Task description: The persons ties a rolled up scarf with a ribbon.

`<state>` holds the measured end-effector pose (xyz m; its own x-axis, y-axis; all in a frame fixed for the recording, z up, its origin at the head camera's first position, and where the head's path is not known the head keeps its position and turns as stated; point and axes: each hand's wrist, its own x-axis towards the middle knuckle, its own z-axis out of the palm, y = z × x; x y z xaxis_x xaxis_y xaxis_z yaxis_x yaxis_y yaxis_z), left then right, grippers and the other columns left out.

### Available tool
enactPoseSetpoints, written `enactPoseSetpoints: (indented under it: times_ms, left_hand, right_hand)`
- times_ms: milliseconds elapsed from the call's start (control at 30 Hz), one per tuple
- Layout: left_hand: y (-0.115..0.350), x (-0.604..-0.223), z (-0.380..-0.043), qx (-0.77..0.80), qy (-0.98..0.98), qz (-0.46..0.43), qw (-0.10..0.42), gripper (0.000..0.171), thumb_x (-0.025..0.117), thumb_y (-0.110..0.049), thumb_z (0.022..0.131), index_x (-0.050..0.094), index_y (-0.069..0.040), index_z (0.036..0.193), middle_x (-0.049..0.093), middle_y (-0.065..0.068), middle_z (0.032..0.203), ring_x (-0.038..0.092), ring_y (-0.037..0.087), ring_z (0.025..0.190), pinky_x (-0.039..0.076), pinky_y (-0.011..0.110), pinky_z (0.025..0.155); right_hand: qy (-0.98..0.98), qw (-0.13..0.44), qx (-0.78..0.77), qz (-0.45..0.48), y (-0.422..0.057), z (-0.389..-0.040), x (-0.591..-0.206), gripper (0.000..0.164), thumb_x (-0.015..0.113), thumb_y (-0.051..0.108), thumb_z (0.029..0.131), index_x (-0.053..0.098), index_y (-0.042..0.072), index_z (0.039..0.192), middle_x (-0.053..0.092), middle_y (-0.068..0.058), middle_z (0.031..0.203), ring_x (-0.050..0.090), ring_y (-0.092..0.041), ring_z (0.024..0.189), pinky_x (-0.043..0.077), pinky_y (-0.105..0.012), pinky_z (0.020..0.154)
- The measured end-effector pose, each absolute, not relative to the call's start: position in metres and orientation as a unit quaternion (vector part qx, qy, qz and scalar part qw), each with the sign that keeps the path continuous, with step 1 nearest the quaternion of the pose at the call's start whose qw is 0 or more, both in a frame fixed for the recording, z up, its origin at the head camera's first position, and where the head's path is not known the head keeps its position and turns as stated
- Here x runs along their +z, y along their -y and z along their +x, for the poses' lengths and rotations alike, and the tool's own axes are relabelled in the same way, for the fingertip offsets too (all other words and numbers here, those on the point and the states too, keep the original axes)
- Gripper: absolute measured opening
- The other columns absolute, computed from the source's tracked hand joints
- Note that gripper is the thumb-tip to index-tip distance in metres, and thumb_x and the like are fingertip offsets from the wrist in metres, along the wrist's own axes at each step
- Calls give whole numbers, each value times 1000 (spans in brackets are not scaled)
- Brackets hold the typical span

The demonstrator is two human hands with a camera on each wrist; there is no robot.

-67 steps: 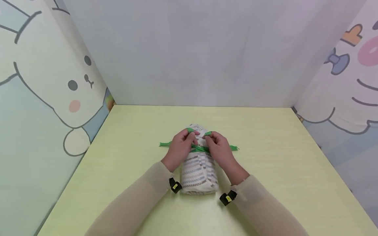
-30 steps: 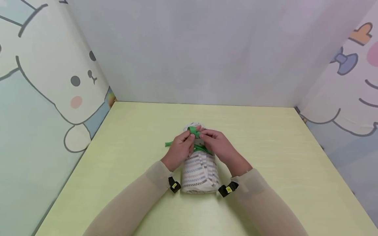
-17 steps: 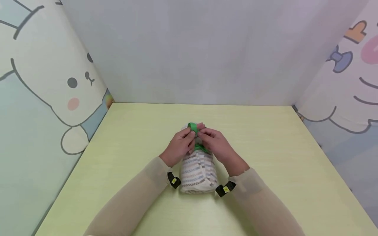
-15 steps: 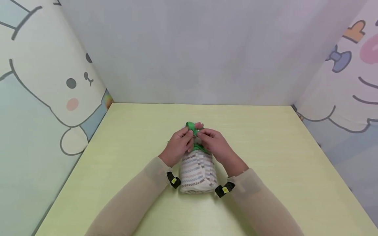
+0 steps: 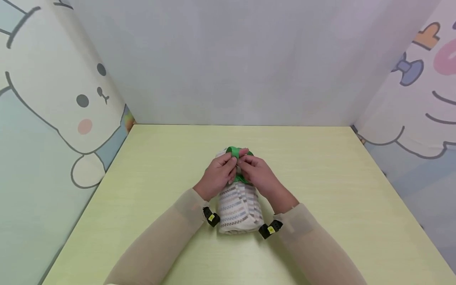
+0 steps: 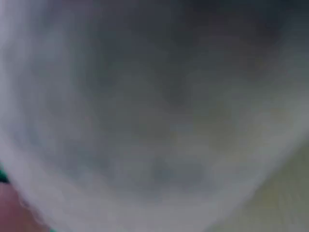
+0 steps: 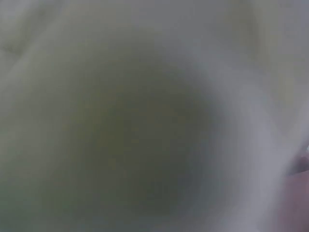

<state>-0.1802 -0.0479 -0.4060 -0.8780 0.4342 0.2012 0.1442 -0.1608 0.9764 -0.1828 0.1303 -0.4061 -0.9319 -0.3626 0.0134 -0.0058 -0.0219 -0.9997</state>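
Note:
A rolled cloth, white with rows of grey, blue and brown marks, lies lengthwise on the table. Green ribbon circles its upper part, and a loop of it stands up above the fingers. My left hand pinches the base of that loop between thumb and forefinger. Close against it, my right hand pinches the ribbon with thumb and fingertips, mostly covering what it grips. A second bit of green shows behind the right fingers. Both wrist views are filled by a blurred pale surface, with only a sliver of hand at one edge.
The pale yellow table stretches to a grey back wall. Side panels with cartoon animals flank it. Each sleeve carries a small black wrist camera near the cloth's lower end.
Both hands first held separate ribbon ends apart; they have come together over the cloth, and a loop has formed at the left fingers. The ribbon tails at the sides have gone from view.

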Motion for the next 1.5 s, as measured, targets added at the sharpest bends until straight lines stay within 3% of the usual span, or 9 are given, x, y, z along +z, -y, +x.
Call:
enactPoseSetpoints:
  times_ms: [67,133,200,267,400,633,967,1233,1500]
  left_hand:
    - [48,-406,-180,706,-672,211,67,37,45,-25,112,61,-10,142,60,-4,145,60,6,86,47,20,74]
    - [49,-405,-180,669,-716,195,34,34,46,-25,112,65,-12,137,61,-6,143,60,2,111,48,19,87]
    - [49,-404,-179,621,-762,183,0,29,46,-25,112,70,-12,123,68,-4,128,59,3,117,49,23,89]
    - [50,-403,-177,573,-800,177,-23,27,46,-25,112,68,-11,103,70,-2,110,62,10,96,51,27,79]
    - [49,-400,-173,501,-841,199,-41,34,47,-22,111,51,-10,80,53,6,76,48,20,65,43,33,62]
    - [48,-396,-169,479,-850,216,-41,29,47,-22,111,54,-12,84,49,3,77,50,17,69,44,33,66]
    - [48,-395,-166,456,-862,213,-62,30,49,-23,110,64,-9,89,60,1,85,57,14,78,48,34,75]
    - [45,-394,-162,441,-873,190,-78,29,48,-25,111,69,-10,95,61,0,80,55,16,70,47,34,69]
    - [43,-391,-158,429,-887,157,-65,31,47,-24,111,71,-10,126,71,4,121,66,18,112,53,39,95]
  right_hand:
    - [-693,127,-697,-134,-131,-182,-406,24,55,21,109,60,-2,103,38,1,61,34,-12,52,31,-25,52]
    - [-700,124,-691,-130,-132,-182,-405,22,59,21,107,59,-1,108,41,1,63,35,-12,53,33,-25,52]
    - [-713,114,-679,-130,-133,-181,-404,24,64,21,104,56,2,116,42,1,65,35,-12,53,34,-26,53]
    - [-727,92,-665,-144,-134,-181,-404,31,66,20,103,52,5,126,43,-1,67,34,-13,53,35,-27,54]
    - [-741,42,-639,-201,-135,-179,-401,47,63,13,104,46,13,148,47,-9,71,36,-15,55,40,-28,58]
    - [-770,23,-591,-238,-133,-175,-395,46,57,2,101,60,14,144,49,-8,73,40,-17,61,40,-27,61]
    - [-824,-24,-544,-156,-134,-175,-399,23,64,14,102,67,13,125,59,-6,82,46,-22,61,42,-30,57]
    - [-835,-79,-518,-167,-133,-174,-406,16,64,11,103,71,11,117,64,-1,83,51,-21,64,44,-29,57]
    - [-842,-110,-496,-182,-132,-175,-410,7,63,10,104,69,7,106,60,-3,90,52,-19,71,47,-32,63]
